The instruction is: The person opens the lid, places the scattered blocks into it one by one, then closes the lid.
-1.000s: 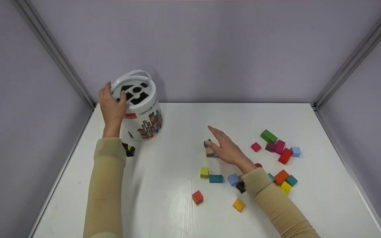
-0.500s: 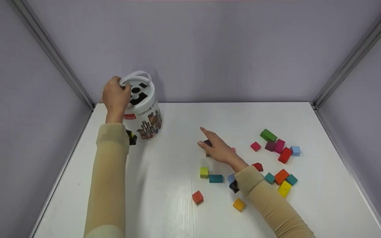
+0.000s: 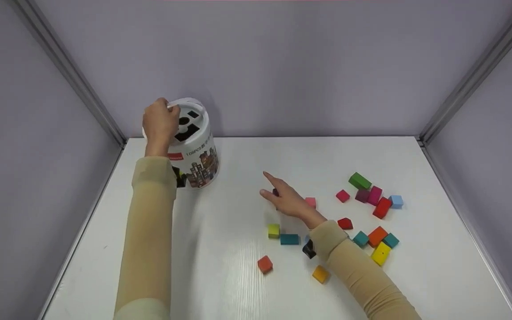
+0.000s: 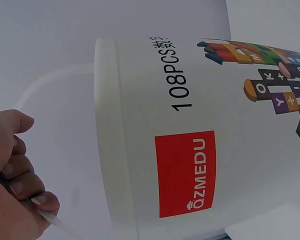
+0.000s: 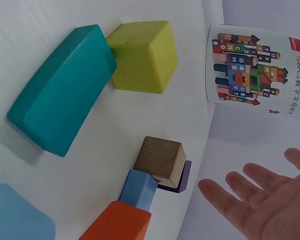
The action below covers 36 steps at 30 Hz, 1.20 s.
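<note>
A white lidded bucket [image 3: 200, 162] printed with coloured toy blocks stands at the back left of the table; dark shaped holes show in its lid. My left hand [image 3: 160, 122] grips its white carrying handle [image 4: 60, 75]. Curled fingers [image 4: 22, 185] wrap that handle in the left wrist view, apart from the bucket's wall. My right hand [image 3: 285, 198] hovers with spread, relaxed fingers over a small cluster of blocks, holding nothing. Beneath it the right wrist view has a bare-wood block [image 5: 160, 157], a purple block [image 5: 184, 177] and a small blue block [image 5: 139, 189].
Several coloured blocks lie across the table's right half, among them a green block [image 3: 360, 181], a red block [image 3: 382, 208] and a yellow block [image 3: 381, 253]. Nearer the middle are a lime cube [image 3: 274, 230], a teal block [image 3: 289, 239] and an orange-red cube [image 3: 265, 264].
My left hand has gone from the bucket's rim to its handle, its fingers curling round it and drawing it slightly. My right hand has drifted a little left, still relaxed.
</note>
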Available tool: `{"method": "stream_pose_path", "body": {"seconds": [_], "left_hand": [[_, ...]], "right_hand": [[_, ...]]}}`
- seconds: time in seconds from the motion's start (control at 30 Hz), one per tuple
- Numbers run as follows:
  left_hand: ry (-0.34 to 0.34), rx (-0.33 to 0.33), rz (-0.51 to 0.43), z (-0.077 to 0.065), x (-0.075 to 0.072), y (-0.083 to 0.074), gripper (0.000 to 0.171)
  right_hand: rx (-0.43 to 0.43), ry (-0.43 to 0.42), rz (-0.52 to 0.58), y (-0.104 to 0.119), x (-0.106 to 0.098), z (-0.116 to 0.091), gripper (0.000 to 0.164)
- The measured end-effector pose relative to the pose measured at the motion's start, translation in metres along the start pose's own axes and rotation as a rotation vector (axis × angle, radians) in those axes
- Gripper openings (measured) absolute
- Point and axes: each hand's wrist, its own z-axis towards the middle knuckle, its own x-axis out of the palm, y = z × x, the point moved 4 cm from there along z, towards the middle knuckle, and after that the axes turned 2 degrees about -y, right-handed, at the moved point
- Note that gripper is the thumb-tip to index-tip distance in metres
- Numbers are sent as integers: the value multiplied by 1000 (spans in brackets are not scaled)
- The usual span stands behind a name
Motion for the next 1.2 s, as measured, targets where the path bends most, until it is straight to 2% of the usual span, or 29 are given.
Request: {"method": "stream_pose_path", "body": {"seconds": [0.23, 0.5, 0.83, 1.07, 1.2], "left_hand": [[16, 74, -104, -4, 4, -12, 25], [65, 140, -190, -19, 11, -31, 26], [177, 277, -180, -41, 20, -57, 27], [219, 316, -205, -58, 23, -67, 28], [229, 343, -209, -67, 25, -72, 29]], "right_hand": [[-40, 21, 64, 1, 1, 1, 71], [-7, 31, 143, -4, 3, 3, 73], [25, 3, 206, 7, 4, 10, 80], [40, -40, 254, 11, 2, 16, 84], [16, -65, 299, 14, 2, 16, 91]]}}
